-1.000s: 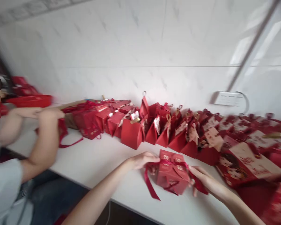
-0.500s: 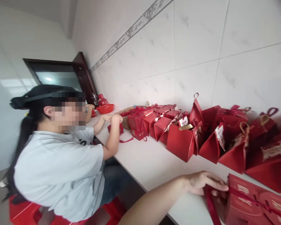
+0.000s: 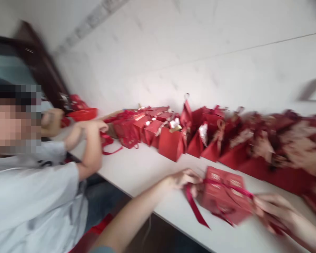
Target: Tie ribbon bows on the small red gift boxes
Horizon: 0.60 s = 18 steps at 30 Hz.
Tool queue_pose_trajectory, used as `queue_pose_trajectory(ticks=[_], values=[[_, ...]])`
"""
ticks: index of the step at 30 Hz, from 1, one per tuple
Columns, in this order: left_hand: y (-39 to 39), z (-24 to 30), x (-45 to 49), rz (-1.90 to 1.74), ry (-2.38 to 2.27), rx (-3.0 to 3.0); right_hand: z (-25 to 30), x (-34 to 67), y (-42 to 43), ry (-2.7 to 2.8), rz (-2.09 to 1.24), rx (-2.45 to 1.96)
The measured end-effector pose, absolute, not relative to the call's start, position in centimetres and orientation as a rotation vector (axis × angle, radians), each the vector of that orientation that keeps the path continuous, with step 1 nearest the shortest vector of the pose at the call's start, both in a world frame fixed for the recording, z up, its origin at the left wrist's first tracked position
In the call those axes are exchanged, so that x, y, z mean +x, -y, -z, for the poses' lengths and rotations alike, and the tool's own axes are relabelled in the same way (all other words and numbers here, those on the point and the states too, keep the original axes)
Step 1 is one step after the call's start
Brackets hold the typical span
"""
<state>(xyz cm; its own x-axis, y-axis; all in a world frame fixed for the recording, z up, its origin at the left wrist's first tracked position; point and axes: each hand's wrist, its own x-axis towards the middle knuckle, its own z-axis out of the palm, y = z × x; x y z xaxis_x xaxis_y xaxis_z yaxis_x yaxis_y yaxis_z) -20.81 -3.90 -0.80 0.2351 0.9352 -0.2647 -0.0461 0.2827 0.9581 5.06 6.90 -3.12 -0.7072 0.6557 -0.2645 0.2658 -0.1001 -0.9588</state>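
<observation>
A red gift box (image 3: 223, 207) with pale lettering lies on the white table in front of me. A dark red ribbon (image 3: 233, 187) runs across its top, and one loose tail hangs down at the left. At the box's left end, my left hand (image 3: 185, 181) pinches the ribbon, fingers closed. My right hand (image 3: 276, 212), smeared by motion, is at the right end with its fingers closed on the ribbon's other side. More ribbon shows below that hand. The box sits between both hands.
Red gift boxes and bags (image 3: 171, 142) stand in a long row along the tiled wall. On the left sits a co-worker in a light grey shirt (image 3: 34, 196), hands over a red item. A red basin (image 3: 83, 114) is farther back. The table edge (image 3: 126, 193) runs diagonally.
My view has swung right, bringing my right hand and the whole box into sight. My left hand still holds the ribbon at the box's left end.
</observation>
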Motion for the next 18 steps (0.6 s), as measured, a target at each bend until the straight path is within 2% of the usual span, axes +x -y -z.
queue_pose_trajectory(ticks=[7,10,18], values=[[4.2,-1.2,-21.2,-0.845,-0.94,1.058,-0.1,5.5,-5.0,1.853,-1.948,-0.75],[4.2,-2.9,-21.3,-0.757,-1.034,1.117,-1.1,5.5,-4.9,1.789,-1.972,-0.681],[4.4,-6.4,-20.1,-0.665,-1.302,1.314,-5.1,5.0,-3.7,2.058,-1.569,-0.656]])
